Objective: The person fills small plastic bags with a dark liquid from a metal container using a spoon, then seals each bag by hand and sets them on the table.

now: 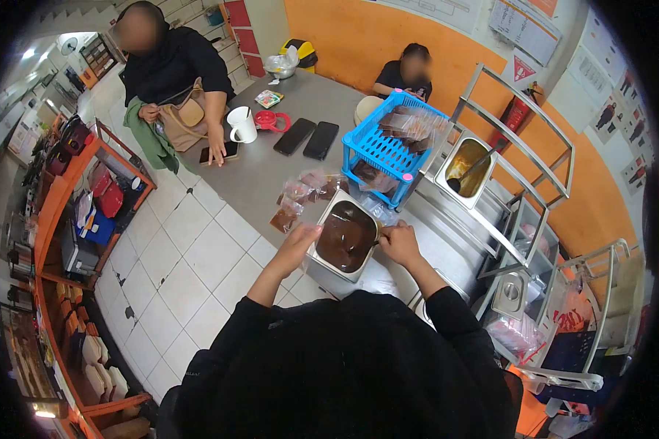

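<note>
A deep steel food pan (316, 269) of glossy dark brown sauce (342, 238) stands in front of me at the counter's edge. My left hand (299, 247) grips its left rim, thumb on top. At the right rim, my right hand (400, 243) is closed around the handle of a ladle (375, 244), whose bowl is sunk in the sauce. Just behind the pan lie several small clear bags of brown sauce (289, 212). More filled bags (415, 124) are heaped in a blue plastic basket rack (381, 150).
Another steel pan (482, 157) of yellow sauce holds a ladle, beside a metal frame (523, 252). On the grey table (271, 175) are two black phones (307, 139), a white mug (241, 126) and a red lid (272, 121). One person (179, 66) stands left; another (403, 77) sits behind.
</note>
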Action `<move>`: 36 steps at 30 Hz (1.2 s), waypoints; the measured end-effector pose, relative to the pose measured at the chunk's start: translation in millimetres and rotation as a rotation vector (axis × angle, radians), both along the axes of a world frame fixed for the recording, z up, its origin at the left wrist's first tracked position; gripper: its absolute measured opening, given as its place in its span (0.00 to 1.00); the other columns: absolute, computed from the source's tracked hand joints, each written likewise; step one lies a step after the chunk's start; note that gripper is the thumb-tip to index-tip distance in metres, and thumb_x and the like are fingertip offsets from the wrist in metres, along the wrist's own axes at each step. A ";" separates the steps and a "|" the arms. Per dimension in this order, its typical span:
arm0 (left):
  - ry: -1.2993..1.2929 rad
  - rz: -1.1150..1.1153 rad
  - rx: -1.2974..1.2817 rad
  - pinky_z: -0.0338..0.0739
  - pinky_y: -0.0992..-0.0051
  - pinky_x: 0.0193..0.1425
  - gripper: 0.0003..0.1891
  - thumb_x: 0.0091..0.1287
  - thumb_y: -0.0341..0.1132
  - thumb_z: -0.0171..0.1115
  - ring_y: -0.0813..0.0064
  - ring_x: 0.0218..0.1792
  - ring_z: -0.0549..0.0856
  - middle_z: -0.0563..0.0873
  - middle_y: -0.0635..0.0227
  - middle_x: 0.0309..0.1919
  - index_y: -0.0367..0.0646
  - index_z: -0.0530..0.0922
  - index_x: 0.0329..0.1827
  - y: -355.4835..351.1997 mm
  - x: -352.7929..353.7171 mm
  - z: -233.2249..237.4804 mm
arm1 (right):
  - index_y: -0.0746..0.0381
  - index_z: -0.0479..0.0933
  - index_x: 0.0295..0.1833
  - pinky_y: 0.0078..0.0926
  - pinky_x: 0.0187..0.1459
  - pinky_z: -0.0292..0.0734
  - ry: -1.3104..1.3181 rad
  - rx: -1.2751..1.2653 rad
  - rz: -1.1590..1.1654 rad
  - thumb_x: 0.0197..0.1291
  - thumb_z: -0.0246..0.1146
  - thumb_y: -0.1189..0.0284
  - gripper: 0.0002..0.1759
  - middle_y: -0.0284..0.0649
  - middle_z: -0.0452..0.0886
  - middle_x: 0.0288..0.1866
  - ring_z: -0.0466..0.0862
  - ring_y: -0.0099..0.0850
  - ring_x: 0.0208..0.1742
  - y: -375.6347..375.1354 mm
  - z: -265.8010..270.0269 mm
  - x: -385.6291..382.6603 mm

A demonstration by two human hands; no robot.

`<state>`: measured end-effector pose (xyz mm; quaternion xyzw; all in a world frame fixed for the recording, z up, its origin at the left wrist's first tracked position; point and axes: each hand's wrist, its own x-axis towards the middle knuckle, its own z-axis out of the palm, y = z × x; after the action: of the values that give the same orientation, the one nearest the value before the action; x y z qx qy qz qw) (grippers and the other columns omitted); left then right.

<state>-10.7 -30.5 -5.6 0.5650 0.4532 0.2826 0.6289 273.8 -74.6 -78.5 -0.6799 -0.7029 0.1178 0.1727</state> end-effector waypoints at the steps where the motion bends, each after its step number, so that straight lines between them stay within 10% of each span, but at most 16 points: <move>1: -0.002 -0.003 -0.019 0.67 0.73 0.61 0.21 0.73 0.48 0.54 0.74 0.54 0.76 0.80 0.63 0.49 0.37 0.76 0.53 -0.6 0.3 2.4 | 0.58 0.82 0.27 0.45 0.44 0.72 0.051 -0.031 -0.008 0.52 0.59 0.62 0.12 0.43 0.83 0.27 0.78 0.44 0.39 -0.7 -6.0 1.2; 20: 0.022 0.060 -0.256 0.69 0.68 0.63 0.31 0.71 0.59 0.52 0.71 0.60 0.74 0.78 0.63 0.57 0.41 0.72 0.64 19.0 -31.5 -31.3 | 0.65 0.79 0.30 0.24 0.31 0.70 0.885 -0.111 -0.107 0.62 0.57 0.68 0.13 0.33 0.78 0.22 0.75 0.22 0.26 -1.1 -48.1 7.7; 36: 0.491 0.004 0.964 0.71 0.57 0.57 0.32 0.59 0.47 0.69 0.50 0.53 0.78 0.78 0.52 0.50 0.35 0.69 0.60 11.9 -15.6 -30.3 | 0.65 0.78 0.27 0.21 0.30 0.67 0.987 0.050 -0.158 0.60 0.56 0.73 0.11 0.30 0.77 0.22 0.73 0.18 0.26 6.5 68.3 5.1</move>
<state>-26.3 -18.6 -35.9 0.8381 0.4069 0.3193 0.1735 278.9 -68.0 -10.3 -0.5899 -0.4864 0.3952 0.5091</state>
